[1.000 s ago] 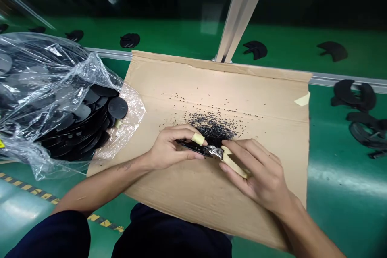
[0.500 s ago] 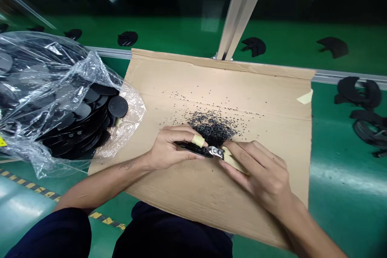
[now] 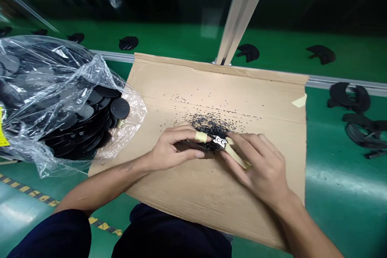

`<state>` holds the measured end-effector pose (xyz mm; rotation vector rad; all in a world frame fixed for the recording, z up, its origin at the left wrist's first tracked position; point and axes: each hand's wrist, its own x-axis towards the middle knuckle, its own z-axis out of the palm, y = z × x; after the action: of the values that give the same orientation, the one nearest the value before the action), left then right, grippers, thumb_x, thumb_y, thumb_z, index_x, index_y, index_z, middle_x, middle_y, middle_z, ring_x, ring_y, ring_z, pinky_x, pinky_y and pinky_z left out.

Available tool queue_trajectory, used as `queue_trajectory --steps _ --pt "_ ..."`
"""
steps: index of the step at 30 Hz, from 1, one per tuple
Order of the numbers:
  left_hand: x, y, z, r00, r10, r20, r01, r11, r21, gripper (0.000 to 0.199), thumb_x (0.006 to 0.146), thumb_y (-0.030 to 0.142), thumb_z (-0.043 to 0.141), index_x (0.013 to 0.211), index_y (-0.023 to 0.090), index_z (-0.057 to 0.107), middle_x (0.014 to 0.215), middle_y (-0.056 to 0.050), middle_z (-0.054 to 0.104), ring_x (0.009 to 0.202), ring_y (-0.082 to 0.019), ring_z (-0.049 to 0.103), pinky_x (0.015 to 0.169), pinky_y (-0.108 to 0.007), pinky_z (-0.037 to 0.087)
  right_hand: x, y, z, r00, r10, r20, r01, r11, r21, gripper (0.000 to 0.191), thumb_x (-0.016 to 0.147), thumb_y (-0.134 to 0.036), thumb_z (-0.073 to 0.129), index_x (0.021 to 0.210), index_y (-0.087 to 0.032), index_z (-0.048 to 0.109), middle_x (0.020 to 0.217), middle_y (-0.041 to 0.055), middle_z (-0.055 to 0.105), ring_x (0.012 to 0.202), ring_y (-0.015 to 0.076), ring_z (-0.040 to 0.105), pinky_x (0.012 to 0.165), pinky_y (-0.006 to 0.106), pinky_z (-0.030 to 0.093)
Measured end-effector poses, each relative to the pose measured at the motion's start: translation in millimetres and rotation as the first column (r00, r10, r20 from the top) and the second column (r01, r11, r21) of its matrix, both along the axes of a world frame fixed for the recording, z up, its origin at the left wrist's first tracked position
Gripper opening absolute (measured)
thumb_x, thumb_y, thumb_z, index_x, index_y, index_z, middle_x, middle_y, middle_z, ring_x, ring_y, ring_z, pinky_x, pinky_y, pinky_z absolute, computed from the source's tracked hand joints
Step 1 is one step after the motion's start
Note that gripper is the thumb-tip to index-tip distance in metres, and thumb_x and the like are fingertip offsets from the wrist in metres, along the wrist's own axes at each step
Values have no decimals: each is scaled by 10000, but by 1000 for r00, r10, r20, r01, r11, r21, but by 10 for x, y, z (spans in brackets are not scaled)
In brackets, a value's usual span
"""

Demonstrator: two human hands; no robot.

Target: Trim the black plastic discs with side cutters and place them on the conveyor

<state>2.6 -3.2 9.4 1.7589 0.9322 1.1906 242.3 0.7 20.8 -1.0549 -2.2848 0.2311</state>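
My left hand grips a round black plastic disc by its edge, thumb on the near face; yellowish tape wraps one finger. In my right hand is a pair of cutting pliers with pale yellow-wrapped handles. Its metal jaws are at the far right rim of the disc, close to my left fingertip. Whether the jaws touch the disc I cannot tell. Just beyond both hands lies a pile of tiny black clippings, scattered over a cardboard sheet.
A clear plastic bag full of black discs lies open at the left. Black curved parts rest on the green surface at the right, with more behind the metal frame post. Striped floor tape runs at the lower left.
The disc has tilted so that more of its flat face shows, and my left thumb now lies along it. The pliers have shifted slightly up and to the right.
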Motion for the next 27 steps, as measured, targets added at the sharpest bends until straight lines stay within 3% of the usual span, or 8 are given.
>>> queue_trajectory --steps 3,7,11,14,17,19,23,27 --pt "6 5 3 992 -4 -129 13 998 65 246 861 283 752 1087 190 741 859 -47 740 792 -154 624 736 -298 494 -15 -6 -16 997 4 83 -9 999 51 330 898 -283 678 1196 -154 616 936 112 715 781 231 627 682 364 506" --pt "-1 7 24 978 100 -182 -84 992 92 230 864 236 745 1088 191 731 932 -45 741 859 -152 637 787 -297 493 -5 -19 3 993 -42 109 35 997 73 321 900 -286 677 1187 -151 627 939 110 716 791 230 631 684 359 504" --pt "-10 1 42 980 183 -74 -186 982 -39 195 866 240 738 1051 179 724 867 -22 706 735 -109 608 641 -223 484 14 -25 37 999 5 -44 -7 999 -50 293 891 -270 683 1156 -152 642 996 121 701 887 245 659 736 372 549" --pt "6 -12 25 977 208 46 -200 970 -141 168 856 250 750 995 172 699 905 -26 712 780 -110 648 694 -216 536 6 -38 41 967 125 -221 -173 961 -216 262 897 -260 672 1144 -174 646 1169 142 668 1064 245 664 812 350 583" --pt "24 -25 -3 981 158 116 -135 973 -187 168 842 223 760 966 169 661 939 -35 710 882 -133 696 767 -227 580 -21 -59 24 945 205 -255 -269 930 -250 245 911 -268 654 1137 -175 643 1269 158 642 1135 242 657 859 350 589" --pt "25 -29 -17 991 106 83 -94 985 -143 164 844 190 750 970 168 647 947 -42 706 910 -144 703 801 -248 589 -39 -76 17 959 206 -196 -239 957 -165 250 905 -278 664 1124 -160 640 1231 165 669 1069 244 676 844 375 588" --pt "1 -23 -39 982 67 -174 -46 991 126 195 883 129 670 1073 174 665 1009 -71 705 949 -166 680 830 -311 589 -67 -121 37 984 174 35 -177 980 93 221 875 -265 718 1047 -148 645 1130 144 732 836 210 672 663 347 547" --pt "-12 -16 -67 950 79 -304 9 961 277 320 901 69 570 1185 191 655 1073 -85 689 964 -168 664 813 -327 589 -70 -156 63 963 268 -8 -267 961 76 275 883 -291 711 1098 -139 630 1176 168 706 885 217 671 663 342 551"
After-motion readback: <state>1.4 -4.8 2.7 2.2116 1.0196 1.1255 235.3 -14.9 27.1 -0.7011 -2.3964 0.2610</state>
